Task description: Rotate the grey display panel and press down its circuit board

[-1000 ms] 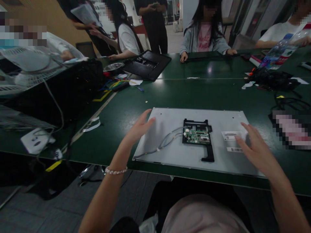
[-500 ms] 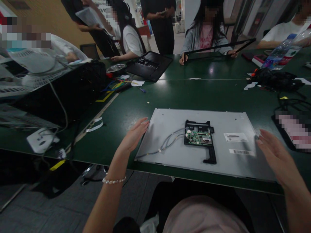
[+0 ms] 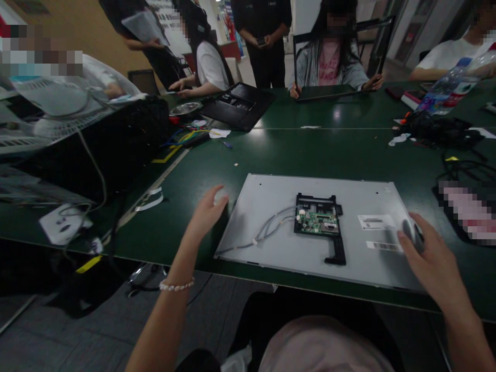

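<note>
A flat grey metal panel (image 3: 271,253) lies on the green table (image 3: 186,206) near its front edge. On its middle sits a black bracket (image 3: 339,250) with a green circuit board (image 3: 315,222), and grey cables (image 3: 267,227) run from it to the panel's left side. Just left of the panel, my left hand (image 3: 209,212) hovers with thumb and fingers apart, holding nothing. At the panel's right edge, my right hand (image 3: 430,253) has its fingers around a small rounded silver-grey object (image 3: 414,235), partly hidden by the hand.
A person opposite holds a thin black frame (image 3: 329,97) upright. A black cover (image 3: 242,106) lies at the back. Plastic bottles (image 3: 445,90) and a black tangle (image 3: 437,126) are at the back right. A dark box (image 3: 96,144) stands left; a pink-screened device (image 3: 467,212) lies right.
My left hand has moved slightly left, off the panel's edge. My right hand has turned and the silver-grey object now shows in it. The person opposite has raised the black frame upright.
</note>
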Available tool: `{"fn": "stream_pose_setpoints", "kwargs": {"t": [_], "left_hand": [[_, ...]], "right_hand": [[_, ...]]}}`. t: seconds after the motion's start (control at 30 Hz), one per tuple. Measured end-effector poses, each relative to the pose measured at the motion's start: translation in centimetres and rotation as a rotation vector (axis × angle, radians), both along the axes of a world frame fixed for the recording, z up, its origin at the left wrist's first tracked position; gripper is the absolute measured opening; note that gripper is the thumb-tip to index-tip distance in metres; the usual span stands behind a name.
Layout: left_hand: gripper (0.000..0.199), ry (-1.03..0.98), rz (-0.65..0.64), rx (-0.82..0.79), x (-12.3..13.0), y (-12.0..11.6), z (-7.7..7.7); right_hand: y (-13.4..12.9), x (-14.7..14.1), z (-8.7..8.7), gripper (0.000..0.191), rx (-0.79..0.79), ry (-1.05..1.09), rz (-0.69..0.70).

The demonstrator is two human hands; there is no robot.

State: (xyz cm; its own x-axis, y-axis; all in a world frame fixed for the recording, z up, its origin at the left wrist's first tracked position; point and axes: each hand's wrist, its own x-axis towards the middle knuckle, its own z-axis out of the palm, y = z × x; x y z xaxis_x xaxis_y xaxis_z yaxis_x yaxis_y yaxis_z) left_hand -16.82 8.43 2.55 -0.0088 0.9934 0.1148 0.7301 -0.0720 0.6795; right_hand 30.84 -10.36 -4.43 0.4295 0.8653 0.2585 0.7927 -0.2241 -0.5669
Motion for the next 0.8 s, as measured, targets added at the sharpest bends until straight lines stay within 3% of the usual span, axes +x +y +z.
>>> {"fn": "stream_pose_setpoints", "kwargs": {"t": [0.13,0.23,0.47,0.63,0.8], "left_hand": [[0.060,0.412,0.231,0.183,-3.9,2.2,0.3],[0.063,0.556,0.301,0.242,-7.4,3.8,0.2],[0.050,0.435,0.401,0.113,-12.6,6.7,0.2],[0.031,0.341,0.422,0.049,-13.9,7.5,-0.4],[0.038,0.299,0.429,0.027,-14.1,8.1,-1.1]], "right_hand": [[0.0,-0.6,-0.2,0.058,0.033,-0.062,0.053],[0.0,-0.7,-0.6,0.059,0.020,-0.101,0.073],[0.0,-0.5,-1.6,0.064,-0.003,-0.179,0.118],[0.1,-0.1,-1.9,0.066,-0.019,-0.210,0.141],[0.1,-0.2,-1.7,0.066,-0.043,-0.217,0.149]]}}
